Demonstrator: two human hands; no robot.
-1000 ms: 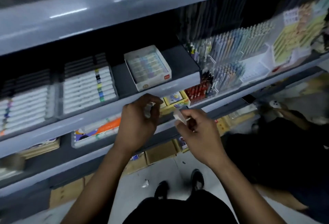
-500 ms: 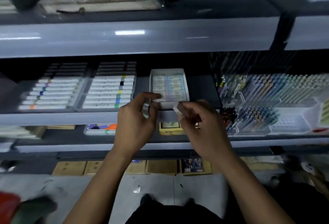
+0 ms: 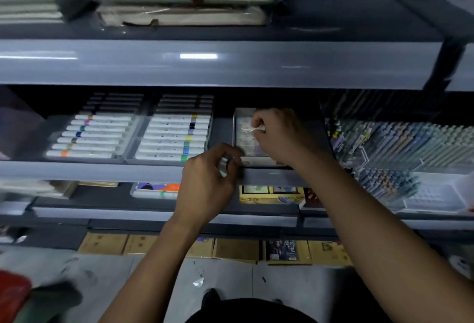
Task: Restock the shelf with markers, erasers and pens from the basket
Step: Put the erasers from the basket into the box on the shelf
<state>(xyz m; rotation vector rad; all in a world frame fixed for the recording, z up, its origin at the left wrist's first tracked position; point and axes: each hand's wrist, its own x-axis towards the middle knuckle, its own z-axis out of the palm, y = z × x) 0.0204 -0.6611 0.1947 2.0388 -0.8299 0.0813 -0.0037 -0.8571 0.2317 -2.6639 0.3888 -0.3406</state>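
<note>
In the head view, a small white rectangular eraser (image 3: 259,129) is pinched between the curled fingertips of the right hand (image 3: 278,135), which is held over the open white cardboard box of wrapped erasers (image 3: 245,143) on the grey metal shelf (image 3: 102,171). A few more small pale erasers (image 3: 223,166) are gripped in the curled fingers of the left hand (image 3: 207,184), which is held lower and nearer, just in front of the shelf's front edge and beside the box's near left corner. Two clear plastic trays of white markers with coloured bands (image 3: 174,137) are seen left of both hands. A clear tiered display of pens (image 3: 400,150) is seen right of the right forearm.
</note>
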